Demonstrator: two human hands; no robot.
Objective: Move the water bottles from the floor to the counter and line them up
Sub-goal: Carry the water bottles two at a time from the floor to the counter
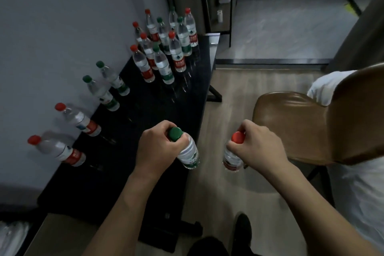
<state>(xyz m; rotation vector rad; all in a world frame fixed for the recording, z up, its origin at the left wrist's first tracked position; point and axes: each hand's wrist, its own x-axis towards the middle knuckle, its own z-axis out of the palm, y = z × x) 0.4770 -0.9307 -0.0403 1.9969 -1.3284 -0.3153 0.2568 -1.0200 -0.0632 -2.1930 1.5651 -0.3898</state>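
The left hand (158, 145) grips a green-capped bottle (188, 155) by its neck over the tabletop (145, 110) edge; the right hand (255, 143) grips a red-capped bottle (232, 159) above the floor. Both bottles are probably full: heavy, smooth and thin-walled. Neck grips suit them.

A long black counter (133, 151) runs along the grey wall, carrying water bottles. Four stand in a single row by the wall: two red-capped bottles (60, 149) nearest, then two green-capped ones (104, 93). At the far end a tight cluster of bottles (166, 45), red and green caps mixed, crowds the top. Pale wood-look floor (218, 183) lies beside the counter, bearing a brown chair (295, 127).
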